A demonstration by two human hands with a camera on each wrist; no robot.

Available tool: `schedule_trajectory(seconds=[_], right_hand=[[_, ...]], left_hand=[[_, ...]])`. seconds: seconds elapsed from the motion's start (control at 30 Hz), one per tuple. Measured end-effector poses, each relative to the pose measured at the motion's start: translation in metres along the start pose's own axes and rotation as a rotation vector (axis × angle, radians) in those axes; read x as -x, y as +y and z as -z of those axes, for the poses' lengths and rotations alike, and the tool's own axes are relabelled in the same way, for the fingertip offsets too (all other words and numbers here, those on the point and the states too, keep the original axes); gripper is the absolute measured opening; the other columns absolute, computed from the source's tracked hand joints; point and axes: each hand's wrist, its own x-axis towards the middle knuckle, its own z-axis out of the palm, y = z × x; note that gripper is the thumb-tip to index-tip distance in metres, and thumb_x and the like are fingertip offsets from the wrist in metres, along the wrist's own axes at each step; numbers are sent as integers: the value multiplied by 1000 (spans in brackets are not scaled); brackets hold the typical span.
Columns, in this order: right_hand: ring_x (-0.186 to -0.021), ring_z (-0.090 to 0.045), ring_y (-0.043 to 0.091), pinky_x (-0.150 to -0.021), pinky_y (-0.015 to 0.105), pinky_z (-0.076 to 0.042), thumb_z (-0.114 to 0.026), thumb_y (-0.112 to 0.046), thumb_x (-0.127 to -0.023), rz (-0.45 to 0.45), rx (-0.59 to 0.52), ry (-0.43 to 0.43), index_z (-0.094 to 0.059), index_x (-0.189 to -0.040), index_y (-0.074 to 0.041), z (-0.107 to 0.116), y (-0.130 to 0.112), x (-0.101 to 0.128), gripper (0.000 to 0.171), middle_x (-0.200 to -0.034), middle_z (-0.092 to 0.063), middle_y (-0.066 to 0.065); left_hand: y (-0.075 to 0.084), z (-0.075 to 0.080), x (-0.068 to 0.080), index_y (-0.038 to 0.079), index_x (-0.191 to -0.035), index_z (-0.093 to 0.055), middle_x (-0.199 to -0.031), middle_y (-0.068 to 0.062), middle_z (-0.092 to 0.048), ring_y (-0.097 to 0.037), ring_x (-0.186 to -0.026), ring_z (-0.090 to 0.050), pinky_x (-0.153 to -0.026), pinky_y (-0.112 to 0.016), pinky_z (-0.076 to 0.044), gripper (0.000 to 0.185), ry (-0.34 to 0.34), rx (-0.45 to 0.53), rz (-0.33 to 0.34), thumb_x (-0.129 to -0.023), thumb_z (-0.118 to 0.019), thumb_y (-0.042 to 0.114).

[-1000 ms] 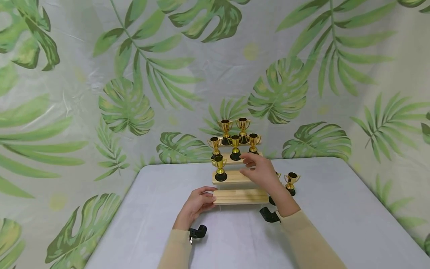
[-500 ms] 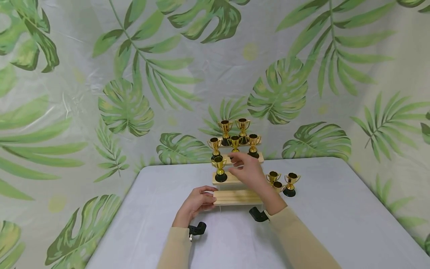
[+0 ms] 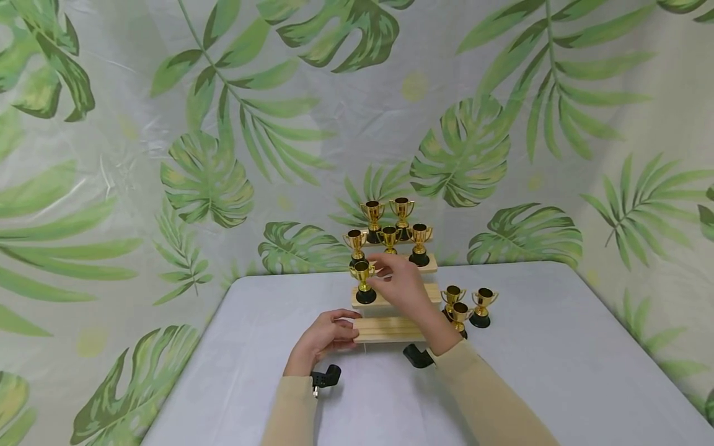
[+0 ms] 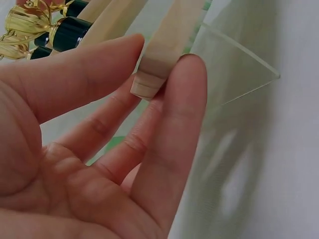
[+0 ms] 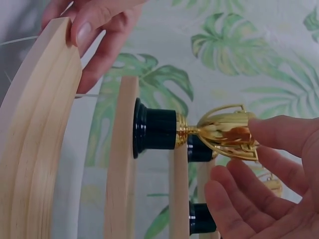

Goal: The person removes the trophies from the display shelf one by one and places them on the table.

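Two hands: left hand (image 3: 325, 339) pinching stand (image 3: 385, 329); right hand (image 3: 403, 286) fingertips on trophy (image 3: 362, 280), grip unclear.

The head camera looks forward and down from above the table (image 3: 558, 371) at the whole wooden stand (image 3: 390, 328), while the left wrist camera sits very close at the stand's lowest step (image 4: 159, 64) and the right wrist camera close beside its steps (image 5: 40, 134), all sharing that stand.

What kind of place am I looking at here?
Probably a staged tabletop set, not a lived-in room: a leaf-print backdrop hangs behind the grey table, which holds only a stepped wooden display stand of small gold trophies.
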Motion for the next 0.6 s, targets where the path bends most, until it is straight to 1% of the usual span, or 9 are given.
schedule_trajectory(seconds=[0.17,0.37,0.6], right_hand=[[-92,-67,21,-76,37,-58,-81,-13,-87,26,1,13,-69,-127,-14,-5,-1,-1,42,-112,-68,9],[-92,-68,24,-73,36,-58,-80,-10,-86,33,-9,26,-70,-126,-14,-6,-3,-1,42,-111,-68,8],[-88,-67,19,-70,32,-58,-82,-10,-84,37,28,38,-71,-123,-16,-9,1,-3,41,-109,-69,3]], left_hand=[[3,-1,-1,-1,-127,-64,-89,-9,-58,-19,-75,-64,-74,-39,-61,44,-7,-39,-3,-85,-75,-2],[4,-1,0,-1,-128,-63,-90,-9,-58,-21,-78,-64,-75,-40,-61,47,-11,-51,3,-83,-76,-5],[2,-1,-1,1,-130,-62,-94,-11,-60,-22,-81,-66,-77,-41,-61,51,-21,-36,21,-81,-77,-6]])
